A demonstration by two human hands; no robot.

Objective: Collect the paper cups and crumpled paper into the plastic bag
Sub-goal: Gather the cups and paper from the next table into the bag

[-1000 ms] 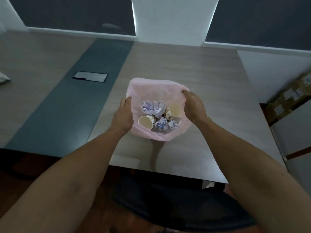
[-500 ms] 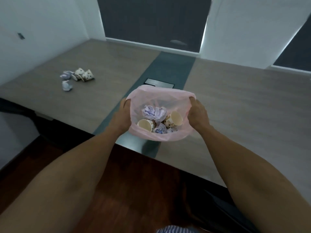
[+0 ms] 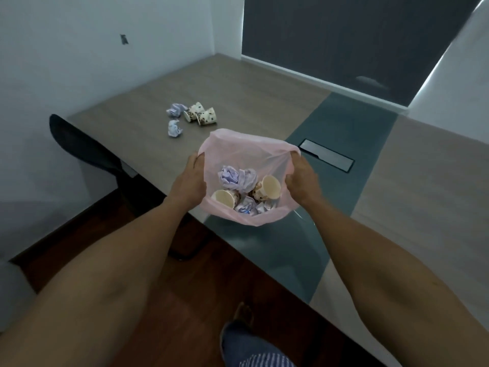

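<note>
A: Bag?
B: I hold the bag [image 3: 246,152] open above the table [image 3: 264,107] edge, left hand [image 3: 189,185] and right hand [image 3: 301,182] each pinching its rim; cups and paper inside.
A: Remaining?
B: Two cups [image 3: 201,117], two paper balls [image 3: 175,128], at 11 o'clock on the table.

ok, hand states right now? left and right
Left hand: closed on the left rim of the pink plastic bag.
Right hand: closed on the bag's right rim.
</note>
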